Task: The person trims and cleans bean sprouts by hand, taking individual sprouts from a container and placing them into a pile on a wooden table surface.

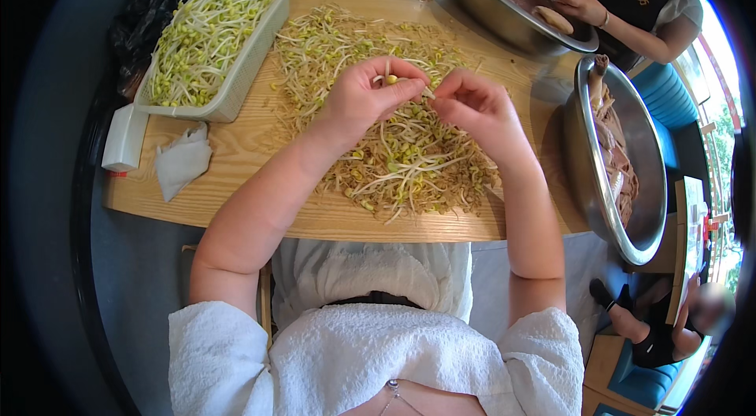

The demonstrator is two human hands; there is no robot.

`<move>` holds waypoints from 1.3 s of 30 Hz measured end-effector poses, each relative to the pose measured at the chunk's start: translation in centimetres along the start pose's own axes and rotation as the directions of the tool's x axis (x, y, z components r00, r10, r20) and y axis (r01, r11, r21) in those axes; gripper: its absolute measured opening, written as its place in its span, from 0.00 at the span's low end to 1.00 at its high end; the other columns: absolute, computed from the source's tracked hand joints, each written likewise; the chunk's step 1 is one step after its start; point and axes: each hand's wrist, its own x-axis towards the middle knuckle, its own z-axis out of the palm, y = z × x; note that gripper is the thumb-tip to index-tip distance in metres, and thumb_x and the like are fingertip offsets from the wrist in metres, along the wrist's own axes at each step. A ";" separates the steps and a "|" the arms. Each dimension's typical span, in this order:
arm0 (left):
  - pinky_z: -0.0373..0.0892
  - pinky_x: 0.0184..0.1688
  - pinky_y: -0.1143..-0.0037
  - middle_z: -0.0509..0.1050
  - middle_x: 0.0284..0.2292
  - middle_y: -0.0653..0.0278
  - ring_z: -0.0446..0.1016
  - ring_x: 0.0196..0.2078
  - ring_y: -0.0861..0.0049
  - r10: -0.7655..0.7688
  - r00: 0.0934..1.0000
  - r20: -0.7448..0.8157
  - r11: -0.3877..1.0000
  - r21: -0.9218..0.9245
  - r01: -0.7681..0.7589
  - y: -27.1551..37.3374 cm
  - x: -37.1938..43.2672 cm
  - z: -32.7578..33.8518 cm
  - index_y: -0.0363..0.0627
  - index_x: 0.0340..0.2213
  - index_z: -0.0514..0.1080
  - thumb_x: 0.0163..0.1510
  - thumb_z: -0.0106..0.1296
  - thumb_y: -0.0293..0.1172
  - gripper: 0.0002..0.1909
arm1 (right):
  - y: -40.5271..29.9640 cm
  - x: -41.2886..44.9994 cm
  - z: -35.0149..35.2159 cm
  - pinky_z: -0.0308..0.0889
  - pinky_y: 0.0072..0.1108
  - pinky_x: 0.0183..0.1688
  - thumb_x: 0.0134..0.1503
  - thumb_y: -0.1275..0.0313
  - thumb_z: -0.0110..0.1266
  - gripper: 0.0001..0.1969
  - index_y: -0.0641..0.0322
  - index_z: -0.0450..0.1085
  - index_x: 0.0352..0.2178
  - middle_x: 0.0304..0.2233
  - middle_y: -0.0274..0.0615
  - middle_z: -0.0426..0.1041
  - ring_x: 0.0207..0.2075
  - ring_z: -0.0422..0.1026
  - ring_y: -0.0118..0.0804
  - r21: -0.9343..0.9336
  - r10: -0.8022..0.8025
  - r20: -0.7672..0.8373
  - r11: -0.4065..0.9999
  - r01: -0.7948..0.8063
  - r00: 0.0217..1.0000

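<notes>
My left hand (372,88) pinches a soybean sprout (426,90) by its stem, and a yellow sprout head shows between thumb and forefinger. At the other end of that sprout, my right hand (469,106) has thumb and fingertips closed together; whether they grip its tip is hard to tell. Under both hands a loose heap of soybean sprouts (407,171), mixed with thin brown root ends, spreads over the wooden table (236,191). To the left stands a pale plastic basket (251,59) piled with sprouts.
A folded white tissue (184,163) and a white box (125,138) lie near the left edge, beside a black plastic bag (162,8). At right stand steel basins (641,138) (502,14) holding meat. Other people's hands (579,3) work over the far one. Another person sits at lower right.
</notes>
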 end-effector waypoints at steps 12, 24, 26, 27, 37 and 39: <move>0.52 0.17 0.85 0.66 0.21 0.69 0.55 0.15 0.88 -0.149 0.975 0.165 0.723 -0.655 0.221 -1.4 0.8 -1.6 0.40 0.32 0.69 0.54 0.45 0.29 0.06 | 1.7 0.8 -4.1 0.64 0.26 0.33 0.47 0.73 0.52 0.06 0.60 0.68 0.30 0.28 0.44 0.70 0.29 0.69 0.47 -0.755 -0.279 -0.280 0.655 -0.031 0.919; 0.56 0.18 0.86 0.62 0.21 0.70 0.60 0.22 0.85 -0.280 0.955 -0.103 0.767 -0.623 0.157 -0.5 0.6 -0.9 0.42 0.35 0.66 0.54 0.43 0.29 0.07 | 1.0 -0.4 -3.1 0.63 0.26 0.27 0.41 0.74 0.55 0.07 0.59 0.68 0.25 0.20 0.41 0.69 0.23 0.69 0.39 -0.787 0.177 -0.031 0.602 -0.133 0.984; 0.53 0.15 0.87 0.63 0.22 0.69 0.58 0.20 0.86 -0.257 0.965 0.043 0.661 -0.721 0.208 -1.0 0.5 -1.7 0.42 0.34 0.65 0.55 0.42 0.31 0.07 | 1.7 -0.5 -2.8 0.63 0.26 0.27 0.40 0.73 0.55 0.07 0.59 0.68 0.25 0.21 0.41 0.69 0.23 0.69 0.39 -0.813 0.161 -0.005 0.574 -0.098 0.987; 0.53 0.15 0.87 0.63 0.22 0.69 0.58 0.20 0.86 -0.259 0.965 0.046 0.662 -0.719 0.211 -1.2 0.6 -1.7 0.42 0.34 0.65 0.55 0.42 0.31 0.07 | 2.0 -0.6 -2.7 0.63 0.26 0.28 0.39 0.74 0.55 0.07 0.58 0.68 0.25 0.21 0.41 0.69 0.24 0.69 0.39 -0.836 0.116 -0.003 0.545 -0.067 0.993; 0.50 0.14 0.86 0.62 0.21 0.72 0.54 0.16 0.88 -0.164 0.986 0.041 0.745 -0.650 0.151 -1.3 1.1 -2.3 0.43 0.31 0.65 0.57 0.39 0.36 0.10 | 0.2 0.2 0.5 0.65 0.28 0.31 0.44 0.70 0.57 0.07 0.60 0.70 0.25 0.25 0.41 0.68 0.27 0.70 0.42 -0.446 -0.171 0.037 0.879 0.169 0.985; 0.50 0.15 0.86 0.61 0.21 0.72 0.54 0.16 0.88 -0.156 0.987 0.032 0.753 -0.643 0.140 -1.3 1.1 -2.1 0.43 0.30 0.64 0.57 0.39 0.37 0.11 | 0.2 0.0 2.5 0.66 0.25 0.28 0.43 0.73 0.57 0.06 0.61 0.70 0.25 0.25 0.41 0.68 0.26 0.70 0.37 -0.527 -0.281 0.092 0.800 0.287 0.955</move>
